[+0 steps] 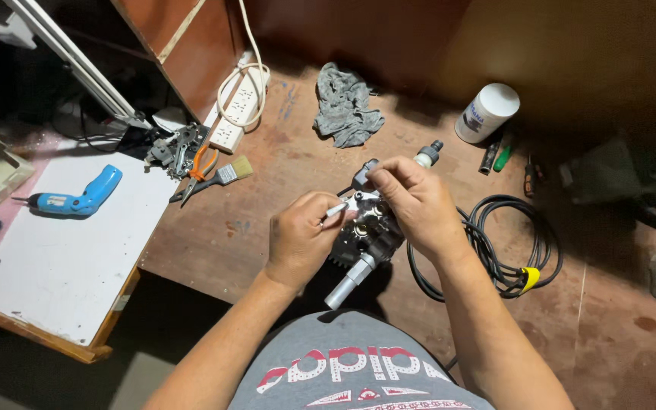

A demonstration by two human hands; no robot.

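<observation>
A dark metal pump-like assembly (366, 243) with a silver cylindrical shaft (351, 279) rests on the brown wooden workbench (252, 220) in front of me. My left hand (301, 237) grips its left side and pinches a thin silver tool (337, 209) between the fingers. Over the top of the assembly, my right hand (411, 201) is closed with the fingertips on a small part near a white piece. The hands hide much of the assembly.
A coiled black cable (495, 250) with a yellow tie lies to the right. A grey rag (345, 106), a white canister (486, 112), a power strip (238, 114), a paintbrush (225, 175), pliers (199, 168) and a blue electric screwdriver (77, 199) on a white board (70, 258) surround the spot.
</observation>
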